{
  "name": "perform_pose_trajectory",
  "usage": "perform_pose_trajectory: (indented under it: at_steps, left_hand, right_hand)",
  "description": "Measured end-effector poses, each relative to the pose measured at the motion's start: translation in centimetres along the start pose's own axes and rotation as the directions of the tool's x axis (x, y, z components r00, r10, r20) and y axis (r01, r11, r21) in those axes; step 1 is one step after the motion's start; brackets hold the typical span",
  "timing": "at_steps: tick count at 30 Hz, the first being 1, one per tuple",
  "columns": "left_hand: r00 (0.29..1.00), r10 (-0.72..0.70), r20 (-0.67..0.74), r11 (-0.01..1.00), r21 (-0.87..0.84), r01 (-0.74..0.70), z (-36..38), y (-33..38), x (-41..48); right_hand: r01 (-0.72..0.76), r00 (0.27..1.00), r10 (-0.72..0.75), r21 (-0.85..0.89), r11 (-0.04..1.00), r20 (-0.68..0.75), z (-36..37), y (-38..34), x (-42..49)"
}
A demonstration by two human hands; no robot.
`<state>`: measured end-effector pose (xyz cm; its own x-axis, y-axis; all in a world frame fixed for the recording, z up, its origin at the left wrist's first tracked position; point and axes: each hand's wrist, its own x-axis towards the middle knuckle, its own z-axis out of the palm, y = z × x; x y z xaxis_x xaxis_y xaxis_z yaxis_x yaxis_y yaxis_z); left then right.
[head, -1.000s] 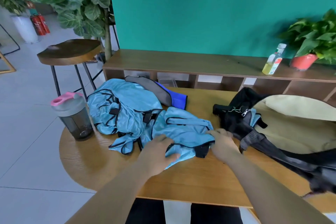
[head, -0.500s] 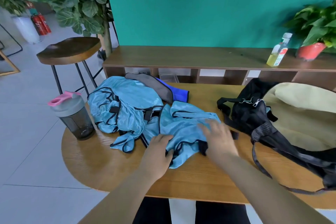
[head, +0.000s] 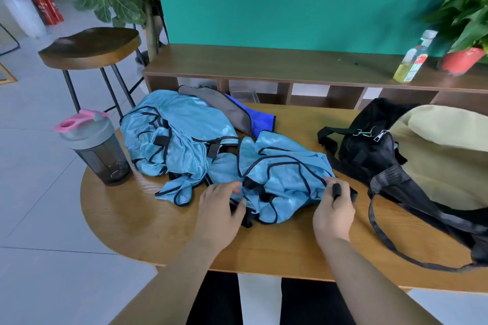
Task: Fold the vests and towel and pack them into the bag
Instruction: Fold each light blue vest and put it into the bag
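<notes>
Blue, black-trimmed fabric is bunched between both hands: a crumpled vest (head: 285, 174) lying on the wooden surface (head: 132, 219). The left hand (head: 220, 215) curls its fingers (head: 227, 188) onto the vest's left edge, thumb against a black strap there, gripping it. The right hand (head: 334, 215) pinches the vest's right corner, its fingers (head: 330, 182) closed around a short black tab. Beyond the left fingers and to their left, a second vest (head: 174, 134) sits in a loose heap, touching the first. Past that heap, further from the fingers, lies the grey-and-blue towel (head: 245, 119). Just right of the right fingers rests the black-and-beige bag (head: 435, 155), its strap looping toward the person. A shaker (head: 95, 148) stands well left of the left fingers.
</notes>
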<state>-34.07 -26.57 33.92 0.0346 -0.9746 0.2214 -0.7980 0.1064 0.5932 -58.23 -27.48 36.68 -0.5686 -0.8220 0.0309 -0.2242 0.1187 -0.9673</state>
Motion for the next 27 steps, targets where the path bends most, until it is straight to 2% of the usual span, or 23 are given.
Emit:
perform_pose_trajectory:
  at_steps: [2,3,4,5,6,8,10,12,13,14,16,18,20,21,23,25,27]
  left_hand:
    - [0.999,0.041,0.022,0.999,-0.007,-0.04,-0.1,-0.1,0.0]
    - [0.998,0.055,0.028,0.998,-0.01,-0.055,0.0,-0.1,0.0]
    - [0.997,0.065,0.028,0.998,-0.016,-0.065,0.0,0.0,0.0]
    - [0.997,0.073,0.023,0.997,-0.022,-0.072,0.0,0.0,0.0]
    - [0.997,0.08,0.02,0.997,-0.022,-0.079,0.0,-0.1,0.0]
    - [0.994,0.107,0.03,0.994,0.008,-0.107,0.2,0.0,-0.1]
    - [0.992,0.121,0.038,0.991,0.044,-0.123,0.3,0.1,-0.1]
    - [0.991,0.123,0.044,0.987,0.101,-0.127,0.4,0.2,-0.1]
    - [0.99,0.13,0.05,0.98,0.148,-0.136,0.5,0.2,-0.2]
    - [0.989,0.137,0.056,0.97,0.196,-0.145,0.7,0.2,-0.3]
    - [0.992,0.119,0.05,0.962,0.24,-0.128,0.9,0.2,-0.2]
    - [0.998,0.056,-0.004,0.977,0.207,-0.054,0.9,0.4,0.0]
    - [0.998,0.012,-0.064,0.986,0.166,-0.002,0.8,0.2,0.1]
    - [0.997,0.01,-0.078,0.989,0.145,0.001,0.7,0.1,0.1]
    - [0.998,0.042,-0.052,0.992,0.123,-0.035,0.5,0.1,-0.1]
    - [0.996,0.09,0.024,0.987,0.13,-0.093,0.4,0.2,-0.2]
    - [0.991,0.118,0.062,0.982,0.139,-0.126,0.3,0.4,-0.3]
  right_hand:
    - [-0.003,0.998,0.004,0.015,1.0,-0.055,-0.1,0.3,0.2]
    - [0.012,0.998,-0.014,-0.031,0.999,-0.062,-0.1,0.7,0.2]
    - [0.072,0.994,-0.082,-0.126,0.989,-0.075,-0.1,0.9,0.2]
    - [0.191,0.971,-0.222,-0.265,0.945,-0.092,0.0,1.3,0.2]
    - [0.335,0.913,-0.4,-0.41,0.848,-0.079,0.1,1.9,0.0]
    - [0.61,0.735,-0.667,-0.55,0.571,0.122,0.8,2.3,-0.5]
    - [0.8,0.567,-0.718,-0.476,0.365,0.403,1.7,2.8,-1.2]
    - [0.875,0.468,-0.703,-0.39,0.286,0.535,2.3,3.3,-1.6]
    - [0.873,0.474,-0.702,-0.387,0.296,0.532,2.4,3.4,-1.5]
    - [0.844,0.521,-0.698,-0.422,0.333,0.491,2.4,3.4,-1.3]
    - [0.703,0.687,-0.636,-0.543,0.459,0.351,2.0,2.7,-0.9]
    - [0.481,0.862,-0.459,-0.628,0.612,0.214,1.5,2.3,-0.5]
    - [0.268,0.957,-0.273,-0.648,0.713,0.095,1.2,2.2,-0.1]
    - [0.226,0.967,-0.25,-0.643,0.732,0.055,1.3,2.2,0.0]
    - [0.299,0.936,-0.346,-0.658,0.691,0.062,1.5,2.2,-0.1]
    - [0.51,0.842,-0.458,-0.694,0.509,0.283,1.9,2.0,-0.5]
    - [0.674,0.726,-0.466,-0.658,0.336,0.505,2.4,2.4,-0.5]
